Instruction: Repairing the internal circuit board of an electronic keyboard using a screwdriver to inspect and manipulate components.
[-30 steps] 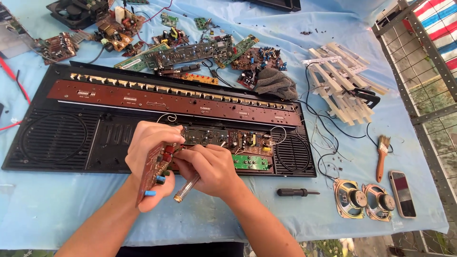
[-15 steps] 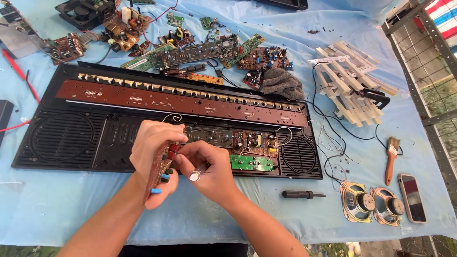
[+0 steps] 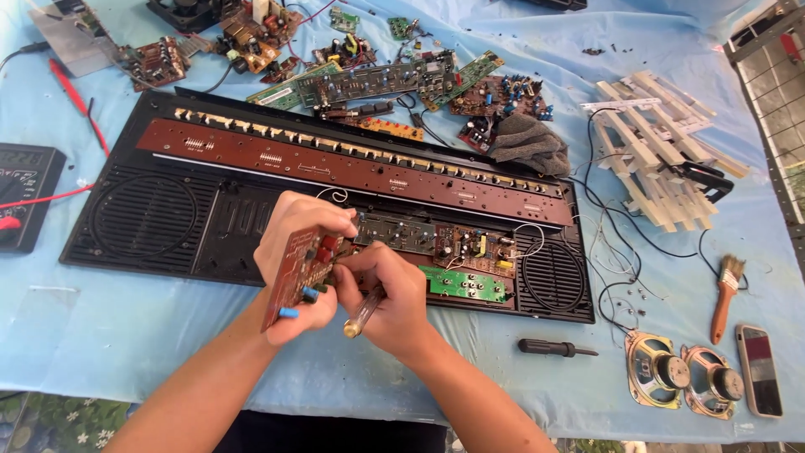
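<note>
The left hand (image 3: pixel 293 252) is curled round a small reddish-brown circuit board (image 3: pixel 293 273), holding it tilted on edge just above the front edge of a long black stereo casing (image 3: pixel 210 226); a blue knob pokes out of the board's lower end. The right hand (image 3: pixel 387 294) is closed on a screwdriver with a clear handle (image 3: pixel 362 312), its tip hidden against the board, so the two hands are touching each other over the casing. Inside the casing, just to the right of the hands, sit a brown board with yellow parts (image 3: pixel 470 247) and a green board (image 3: pixel 463 283), with round speaker grilles at either end.

All of it rests on a surface covered in a pale blue sheet (image 3: pixel 126 344). A black-handled screwdriver (image 3: pixel 555 347) lies near the right forearm, and beyond it two loose speakers (image 3: pixel 683 376) lie side by side, next to a phone (image 3: pixel 760 371) and a small brush (image 3: pixel 726 295). Further back a spread of loose circuit boards (image 3: pixel 377 80) lies beside a grey cloth (image 3: pixel 530 143), with a bundle of pale slats (image 3: pixel 658 147) off to the right. At the left edge a black multimeter (image 3: pixel 25 193) sits with its red leads trailing
</note>
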